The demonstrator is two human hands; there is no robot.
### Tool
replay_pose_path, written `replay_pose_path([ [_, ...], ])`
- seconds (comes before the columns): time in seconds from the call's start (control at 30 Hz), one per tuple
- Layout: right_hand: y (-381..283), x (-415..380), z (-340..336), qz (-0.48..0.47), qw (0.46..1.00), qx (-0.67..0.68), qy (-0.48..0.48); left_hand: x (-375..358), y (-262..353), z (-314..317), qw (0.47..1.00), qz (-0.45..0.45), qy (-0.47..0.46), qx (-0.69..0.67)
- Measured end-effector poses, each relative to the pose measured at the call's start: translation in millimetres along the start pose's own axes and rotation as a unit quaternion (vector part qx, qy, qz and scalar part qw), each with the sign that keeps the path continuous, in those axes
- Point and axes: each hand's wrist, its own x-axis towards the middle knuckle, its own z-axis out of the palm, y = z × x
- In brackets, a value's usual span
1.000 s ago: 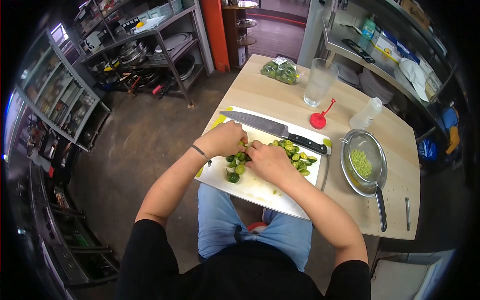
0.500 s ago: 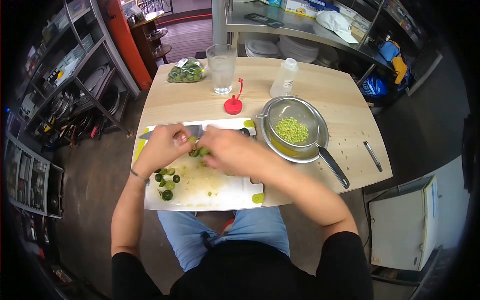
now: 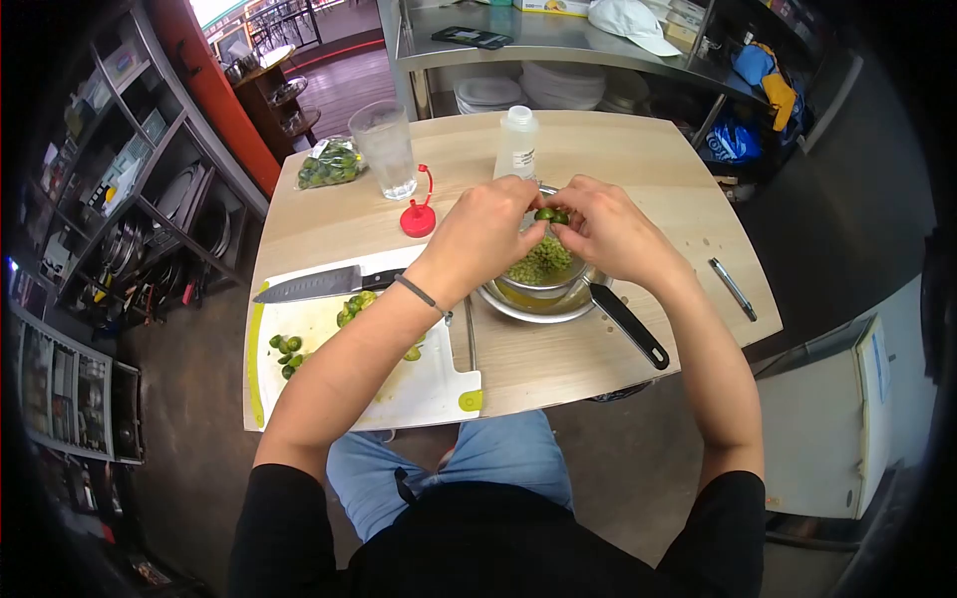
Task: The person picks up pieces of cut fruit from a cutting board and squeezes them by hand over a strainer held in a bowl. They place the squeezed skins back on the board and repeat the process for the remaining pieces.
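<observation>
Over the wire strainer (image 3: 588,261), my left hand (image 3: 486,227) and my right hand (image 3: 616,231) meet with their fingertips closed on small green lime pieces (image 3: 551,214). A heap of pale green seeds (image 3: 541,261) sits in the strainer's mesh. Under it is a metal bowl (image 3: 543,311) with yellow liquid in it. On the white cutting board (image 3: 424,384) lie a kitchen knife (image 3: 314,284), a group of cut limes (image 3: 286,351) at the left and more lime pieces (image 3: 354,307), partly hidden by my left forearm.
Behind my hands stands a plastic bottle (image 3: 518,145). Further left are a red spout cap (image 3: 418,217), a glass of water (image 3: 387,149) and a bag of limes (image 3: 331,162). The strainer's black handle (image 3: 630,327) points toward the front right, near a pen (image 3: 733,289).
Both hands have moved right, from above the cutting board to above the strainer, with lime pieces in their fingers. The view has shifted, and the knife is now uncovered.
</observation>
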Motion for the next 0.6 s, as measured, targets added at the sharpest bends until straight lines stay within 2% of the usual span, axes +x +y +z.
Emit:
replay_pose_path([
  [0.23,17.8,-0.2,-1.3,0.000,1.000,0.026,-0.010,8.0,3.5,4.2,0.995,0.020,-0.082,-0.051],
  [0.3,19.9,0.4,-1.1,0.010,0.999,0.033,-0.013,6.8,2.6,6.7,0.988,-0.019,-0.078,-0.131],
  [0.53,22.8,2.4,2.9,-0.007,0.999,0.025,-0.033,5.1,-5.8,5.1,0.982,-0.043,-0.122,-0.137],
  [0.6,19.1,4.4,3.7,-0.014,0.999,0.014,-0.043,4.9,-6.3,6.9,0.973,-0.052,-0.119,-0.189],
])
